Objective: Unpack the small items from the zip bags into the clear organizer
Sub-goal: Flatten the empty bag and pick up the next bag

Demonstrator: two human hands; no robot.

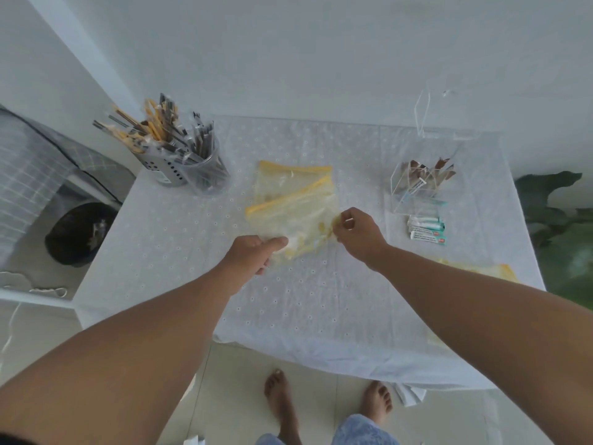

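Observation:
Clear zip bags with yellow zip strips lie overlapped at the table's middle. My left hand point(253, 255) pinches the near left corner of the front zip bag point(298, 223). My right hand point(357, 234) pinches its right edge. Small pale yellow items show through the bag between my hands. A second zip bag point(288, 178) lies behind it. The clear organizer point(423, 184) stands at the right, with brown sachets in its back compartments. White and teal packets point(426, 228) lie stacked just in front of it.
A grey perforated holder point(160, 168) and a clear cup point(208, 175) full of wrapped utensils stand at the back left. Another yellow-edged bag point(481, 268) lies under my right forearm. A black bin point(80, 232) sits on the floor at left, a plant point(561, 226) at right.

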